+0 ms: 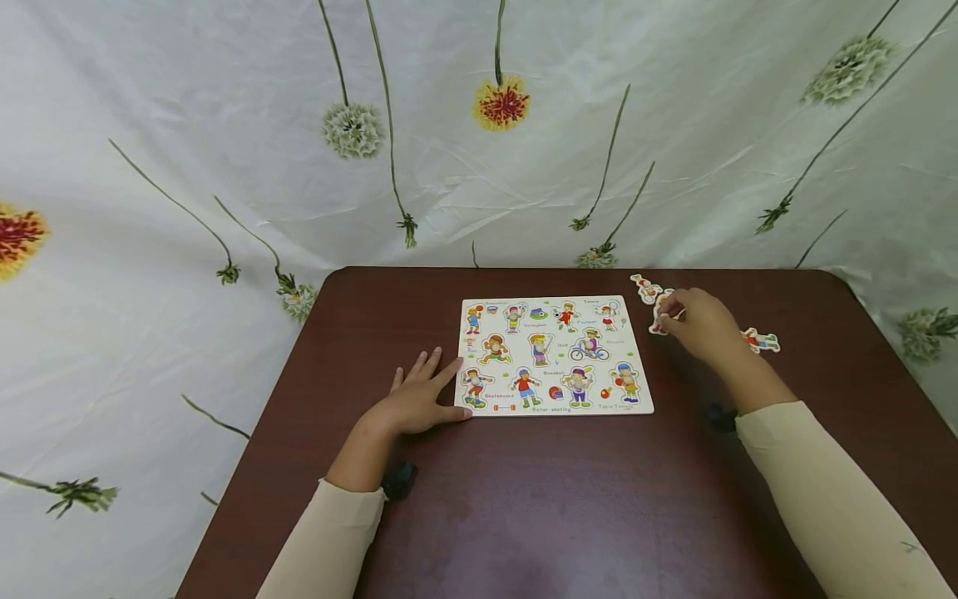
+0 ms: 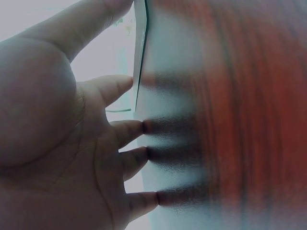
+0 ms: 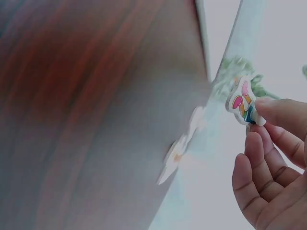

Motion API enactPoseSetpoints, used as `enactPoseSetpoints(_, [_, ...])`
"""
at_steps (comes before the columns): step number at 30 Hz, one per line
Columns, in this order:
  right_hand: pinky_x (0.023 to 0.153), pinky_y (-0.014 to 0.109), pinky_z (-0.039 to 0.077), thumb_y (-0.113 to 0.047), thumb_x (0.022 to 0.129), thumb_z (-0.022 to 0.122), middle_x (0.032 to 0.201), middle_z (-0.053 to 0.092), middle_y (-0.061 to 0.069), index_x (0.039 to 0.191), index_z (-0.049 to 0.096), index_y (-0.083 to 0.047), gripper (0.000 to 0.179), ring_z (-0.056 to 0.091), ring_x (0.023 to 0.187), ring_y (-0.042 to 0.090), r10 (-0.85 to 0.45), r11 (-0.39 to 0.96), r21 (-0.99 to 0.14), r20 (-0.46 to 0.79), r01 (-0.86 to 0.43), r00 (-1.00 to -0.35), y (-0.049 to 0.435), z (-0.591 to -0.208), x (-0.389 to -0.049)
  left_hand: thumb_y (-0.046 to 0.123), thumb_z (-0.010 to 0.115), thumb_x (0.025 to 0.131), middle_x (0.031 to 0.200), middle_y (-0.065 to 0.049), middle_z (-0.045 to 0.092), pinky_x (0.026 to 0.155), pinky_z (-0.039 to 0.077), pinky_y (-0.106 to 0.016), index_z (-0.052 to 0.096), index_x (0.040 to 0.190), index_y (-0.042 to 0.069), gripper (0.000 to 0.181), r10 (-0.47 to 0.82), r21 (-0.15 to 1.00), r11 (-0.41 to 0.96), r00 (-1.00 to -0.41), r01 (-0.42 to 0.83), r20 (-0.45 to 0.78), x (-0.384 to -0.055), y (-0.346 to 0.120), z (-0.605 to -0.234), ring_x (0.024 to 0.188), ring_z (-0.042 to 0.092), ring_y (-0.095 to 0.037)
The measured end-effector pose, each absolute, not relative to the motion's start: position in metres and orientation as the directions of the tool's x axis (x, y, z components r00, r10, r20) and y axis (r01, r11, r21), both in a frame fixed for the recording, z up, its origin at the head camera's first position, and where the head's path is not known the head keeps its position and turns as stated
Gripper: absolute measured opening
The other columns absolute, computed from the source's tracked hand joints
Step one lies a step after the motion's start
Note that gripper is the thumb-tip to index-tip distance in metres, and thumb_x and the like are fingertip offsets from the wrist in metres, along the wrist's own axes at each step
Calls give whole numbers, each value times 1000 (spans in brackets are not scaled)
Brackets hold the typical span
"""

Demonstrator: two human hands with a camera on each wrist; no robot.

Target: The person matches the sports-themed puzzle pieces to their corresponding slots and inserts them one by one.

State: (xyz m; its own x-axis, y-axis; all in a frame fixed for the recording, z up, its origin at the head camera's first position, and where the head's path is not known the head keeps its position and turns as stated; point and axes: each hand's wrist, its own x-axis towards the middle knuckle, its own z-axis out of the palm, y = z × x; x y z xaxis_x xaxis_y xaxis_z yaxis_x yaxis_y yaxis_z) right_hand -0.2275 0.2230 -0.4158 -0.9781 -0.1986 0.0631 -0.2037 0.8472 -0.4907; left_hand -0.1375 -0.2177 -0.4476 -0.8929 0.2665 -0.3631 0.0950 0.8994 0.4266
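A white puzzle board printed with small sports figures lies on the dark table. My left hand is at its left edge, fingers spread, with the thumb at the lower left corner. In the left wrist view, the fingertips come down on the table and the board's edge. Right of the board, my right hand pinches a puzzle piece between thumb and fingers; pink shoes and blue clothing show on it. Another figure piece lies just behind this hand, and one more piece lies to its right.
The brown wooden table meets a white flowered cloth at its back edge. A dark wrist camera sits under the left forearm, and another dark device is by the right wrist.
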Motion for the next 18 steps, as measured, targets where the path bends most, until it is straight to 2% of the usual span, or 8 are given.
enactPoseSetpoints(9, [81, 47, 48, -14, 98, 66, 104, 63, 17, 104, 67, -2, 14, 60, 94, 32, -242, 828, -496, 103, -261, -965, 178, -410, -230, 56, 68, 91, 172, -13, 0, 123, -4, -67, 20, 163, 28, 92, 263, 428, 899, -894, 91, -363, -137, -218, -446, 159, -3, -36])
enactPoseSetpoints(18, [75, 41, 49, -18, 98, 68, 104, 64, 13, 105, 68, -6, 14, 59, 87, 27, -302, 787, -530, 115, -315, -946, 130, -405, -231, 57, 68, 90, 172, -12, -1, 124, -5, -66, 19, 163, 30, 92, 266, 437, 895, -891, 86, -368, -137, -219, -447, 160, -4, -35])
